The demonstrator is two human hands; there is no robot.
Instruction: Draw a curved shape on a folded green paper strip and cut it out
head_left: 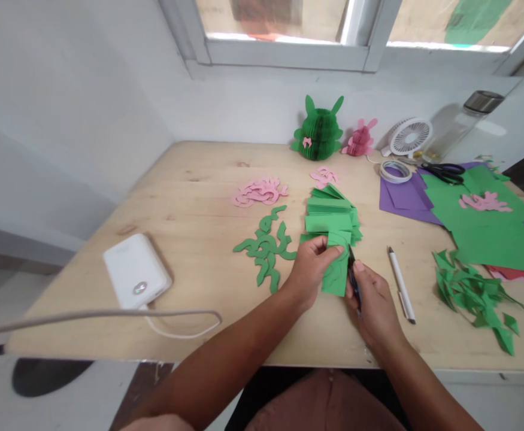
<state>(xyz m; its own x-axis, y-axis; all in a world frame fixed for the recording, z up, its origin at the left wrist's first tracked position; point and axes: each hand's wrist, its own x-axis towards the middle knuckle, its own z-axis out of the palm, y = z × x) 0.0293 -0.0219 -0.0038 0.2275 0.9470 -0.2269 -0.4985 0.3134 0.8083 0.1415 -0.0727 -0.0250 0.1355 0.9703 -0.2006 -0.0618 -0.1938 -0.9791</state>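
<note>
My left hand (310, 266) pinches a green paper strip (335, 284) with faint curved outlines drawn on it. In my right hand (373, 299) is a pair of dark scissors (355, 282), whose blades meet the strip's right edge. Just beyond the strip lies a stack of folded green paper strips (329, 222). Left of my left hand rests a loose heap of curved green paper cutouts (267, 246). Two small groups of pink paper cutouts (262, 192) lie farther back. My fingers hide part of the scissors' handles.
A white pen (402, 286) and green paper scraps (475, 293) lie to the right. Behind them are green sheets (499, 236), purple sheets (405, 197) and black scissors (444, 172). A white power bank (136, 270) trails a cable. Paper rabbits (319, 134), a fan (411, 136) and a bottle (462, 126) stand at the back.
</note>
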